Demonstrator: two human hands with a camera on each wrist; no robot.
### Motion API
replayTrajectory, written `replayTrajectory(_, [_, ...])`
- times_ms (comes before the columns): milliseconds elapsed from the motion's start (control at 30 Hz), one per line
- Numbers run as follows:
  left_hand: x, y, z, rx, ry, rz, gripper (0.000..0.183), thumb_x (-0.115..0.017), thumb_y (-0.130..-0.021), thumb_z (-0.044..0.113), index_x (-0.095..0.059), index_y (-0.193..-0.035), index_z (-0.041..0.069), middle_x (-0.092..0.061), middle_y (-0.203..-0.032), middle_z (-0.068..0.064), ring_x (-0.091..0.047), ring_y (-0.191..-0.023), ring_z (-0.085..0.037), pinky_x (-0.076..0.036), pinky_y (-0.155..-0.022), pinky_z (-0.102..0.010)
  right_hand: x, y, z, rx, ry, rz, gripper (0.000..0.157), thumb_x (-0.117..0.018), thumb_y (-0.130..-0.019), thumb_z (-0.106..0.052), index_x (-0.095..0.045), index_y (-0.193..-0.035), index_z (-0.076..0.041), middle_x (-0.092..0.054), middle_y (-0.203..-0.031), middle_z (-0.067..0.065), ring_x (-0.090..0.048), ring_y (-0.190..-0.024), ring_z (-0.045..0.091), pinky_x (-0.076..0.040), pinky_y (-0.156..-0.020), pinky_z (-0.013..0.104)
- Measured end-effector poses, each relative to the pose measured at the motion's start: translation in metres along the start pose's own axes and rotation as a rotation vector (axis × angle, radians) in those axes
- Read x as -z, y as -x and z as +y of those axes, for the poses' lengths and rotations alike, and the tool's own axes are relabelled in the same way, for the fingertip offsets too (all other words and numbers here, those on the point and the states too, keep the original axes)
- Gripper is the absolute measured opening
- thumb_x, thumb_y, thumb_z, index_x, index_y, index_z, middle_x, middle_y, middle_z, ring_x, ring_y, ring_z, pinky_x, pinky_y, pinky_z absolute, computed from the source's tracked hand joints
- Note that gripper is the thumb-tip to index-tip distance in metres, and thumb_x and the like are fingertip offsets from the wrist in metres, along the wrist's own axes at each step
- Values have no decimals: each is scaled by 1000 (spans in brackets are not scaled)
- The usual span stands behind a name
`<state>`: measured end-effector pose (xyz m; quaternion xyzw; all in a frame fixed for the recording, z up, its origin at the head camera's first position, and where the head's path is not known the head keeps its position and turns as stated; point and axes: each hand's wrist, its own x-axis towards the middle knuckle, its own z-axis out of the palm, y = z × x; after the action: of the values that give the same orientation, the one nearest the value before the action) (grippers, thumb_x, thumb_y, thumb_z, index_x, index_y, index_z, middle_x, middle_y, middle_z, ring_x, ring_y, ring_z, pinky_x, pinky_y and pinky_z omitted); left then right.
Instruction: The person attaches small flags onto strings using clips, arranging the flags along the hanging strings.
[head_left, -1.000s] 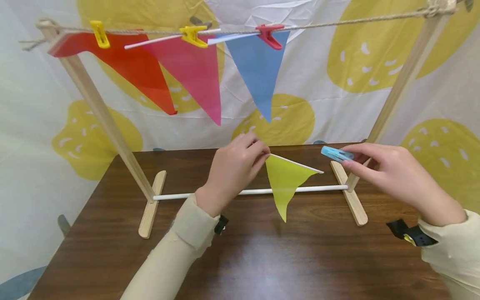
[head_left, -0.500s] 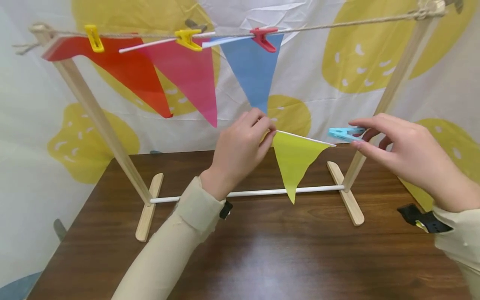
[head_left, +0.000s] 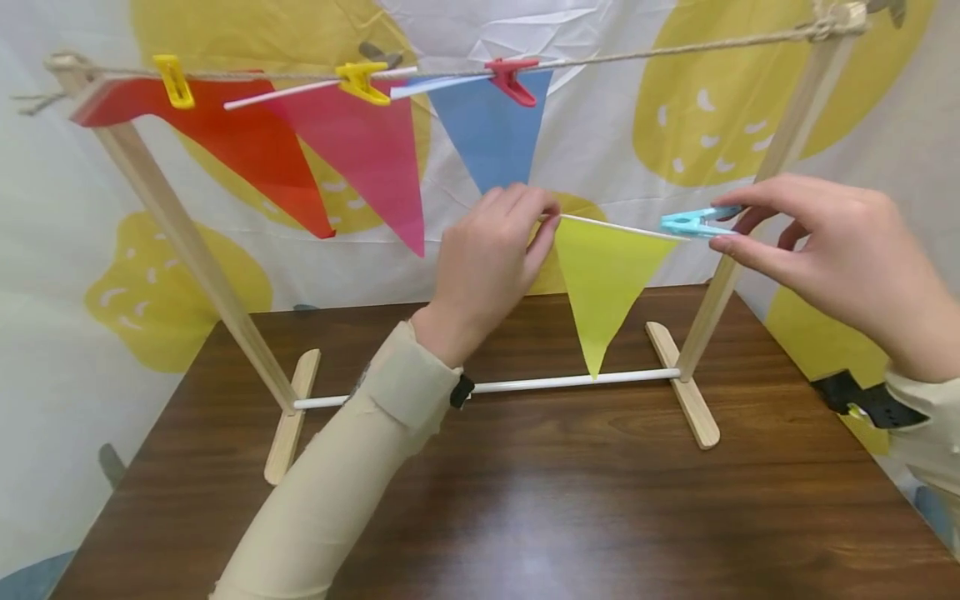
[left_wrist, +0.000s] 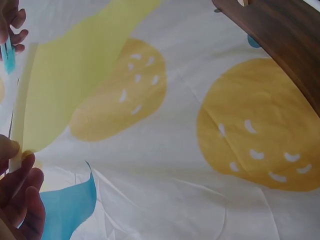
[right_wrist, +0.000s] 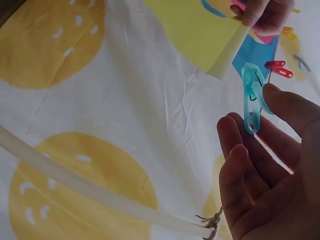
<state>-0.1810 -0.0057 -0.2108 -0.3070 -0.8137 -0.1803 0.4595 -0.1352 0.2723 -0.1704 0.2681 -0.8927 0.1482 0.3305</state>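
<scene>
My left hand (head_left: 495, 258) pinches the top left corner of a yellow triangular flag (head_left: 607, 279), whose point hangs down in front of the lower white rod. In the left wrist view, thumb and fingers grip the flag's folded white edge (left_wrist: 20, 115). My right hand (head_left: 832, 258) holds a light blue clothespin (head_left: 693, 222) by its handles between thumb and fingers. The clothespin's tip is close to the flag's right corner in the head view; the right wrist view shows a gap between the clothespin (right_wrist: 252, 97) and the flag (right_wrist: 205, 37).
A twine line (head_left: 660, 52) spans two wooden posts. Red (head_left: 247, 150), pink (head_left: 367, 158) and blue (head_left: 487, 125) flags hang at its left and middle, with yellow clips (head_left: 174, 82) and a red clip (head_left: 512, 81). A white rod (head_left: 562, 383) joins the feet on the brown table (head_left: 525, 517).
Both hands have risen toward the line, the left carrying the yellow flag up and slightly right. The clothespin has come up too and turned so its side shows.
</scene>
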Motion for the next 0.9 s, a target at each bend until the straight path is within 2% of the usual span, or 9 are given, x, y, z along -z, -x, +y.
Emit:
replayTrajectory(133, [-2, -6, -1, 12, 14, 10, 15, -53, -92, 23, -64, -93, 13, -65, -88, 2, -58, -78, -14, -49, -63, -26, 4, -5, 1, 6, 1, 0, 34, -76, -74, -15, -68, -107, -18, -47, -84, -39, -44, -67, -22, -37, -61, 3])
replayTrajectory(333, [-4, -15, -1, 42, 46, 20, 14, -55, -91, 24, -65, -93, 15, -65, -88, 5, -59, -79, -11, -48, -62, -25, 10, -12, 3, 21, 9, -3, 28, -68, -81, -15, -67, -109, -15, -45, -87, -37, -42, -62, -21, -36, -57, 5])
replayTrajectory(467, [-3, -22, 2, 96, 103, -21, 15, -56, -91, 25, -65, -95, 15, -66, -90, 5, -59, -81, -8, -47, -64, -23, 12, -18, 2, 58, 11, 0, 29, -63, -82, -11, -66, -111, -11, -50, -91, -26, -41, -63, -21, -36, -58, 3])
replayTrajectory(567, [-1, -25, 3, 136, 147, -51, 16, -56, -91, 26, -66, -96, 14, -66, -92, 4, -59, -81, -8, -47, -66, -22, 14, -22, 1, 97, 19, 11, 32, -63, -80, -10, -65, -112, -10, -57, -91, -13, -39, -60, -23, -35, -57, 3])
replayTrajectory(667, [-2, -28, 2, 169, 166, -52, 17, -57, -90, 27, -66, -97, 15, -66, -90, 4, -58, -77, -8, -45, -66, -21, 15, -28, 0, 140, 43, 20, 35, -64, -78, -11, -65, -113, -10, -61, -90, -2, -36, -58, -24, -34, -56, 4])
replayTrajectory(900, [-3, -36, -2, 287, 255, -62, 18, -58, -90, 28, -67, -99, 16, -62, -83, 5, -52, -69, -7, -40, -63, -20, 17, -40, -5, 185, 96, 54, 35, -73, -75, -9, -65, -109, -6, -65, -90, 5, -33, -72, -25, -33, -59, 9])
